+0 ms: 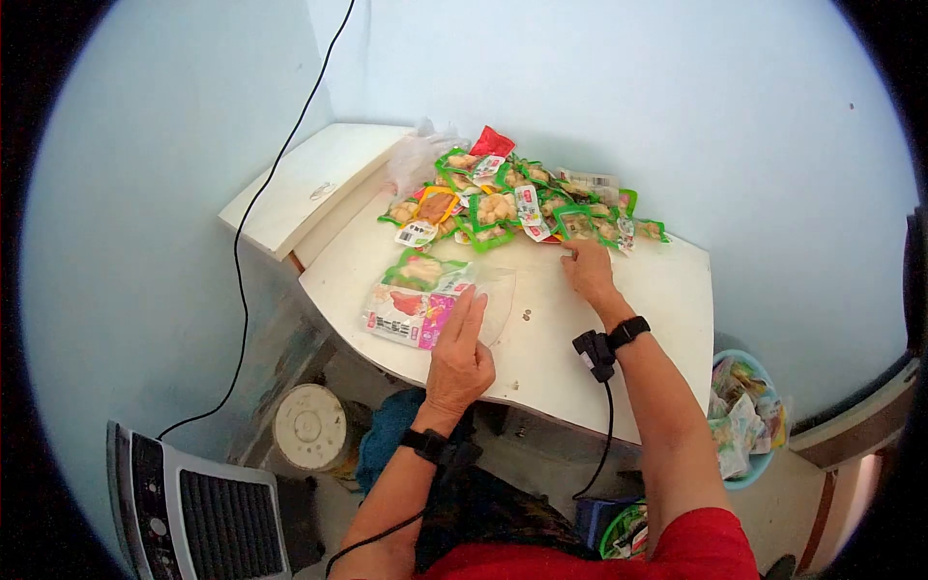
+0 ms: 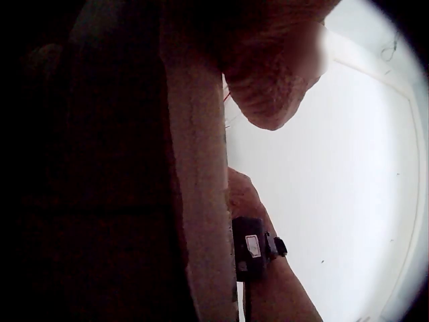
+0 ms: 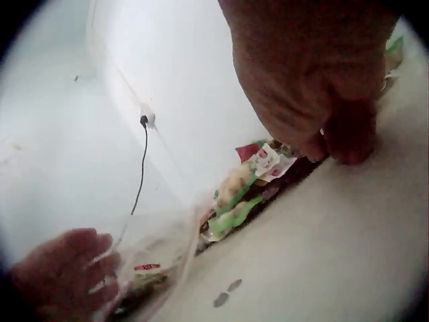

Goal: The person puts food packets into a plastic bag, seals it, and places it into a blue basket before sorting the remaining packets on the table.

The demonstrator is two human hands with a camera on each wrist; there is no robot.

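My left hand (image 1: 461, 358) holds the edge of a printed clear plastic bag (image 1: 393, 314) lying near the table's left front side. One green-edged food packet (image 1: 418, 272) shows through the bag's upper part. In the right wrist view, clear film rises beside the fingers (image 3: 104, 268) of that hand. At the front of a heap of food packets, my right hand (image 1: 590, 271) reaches with its fingertips right at a green-edged packet (image 1: 577, 224). The right wrist view shows its fingertips low over the table, the palm hiding part of the heap.
Several green-edged packets, a yellow-edged packet (image 1: 437, 205) and a red packet (image 1: 493, 142) make up the heap on the white table (image 1: 551, 358). Behind it lies a crumpled clear bag (image 1: 420, 159). A blue basket (image 1: 742, 478) of packets, a lidded bucket (image 1: 309, 425) and an air cooler (image 1: 208, 512) stand below.
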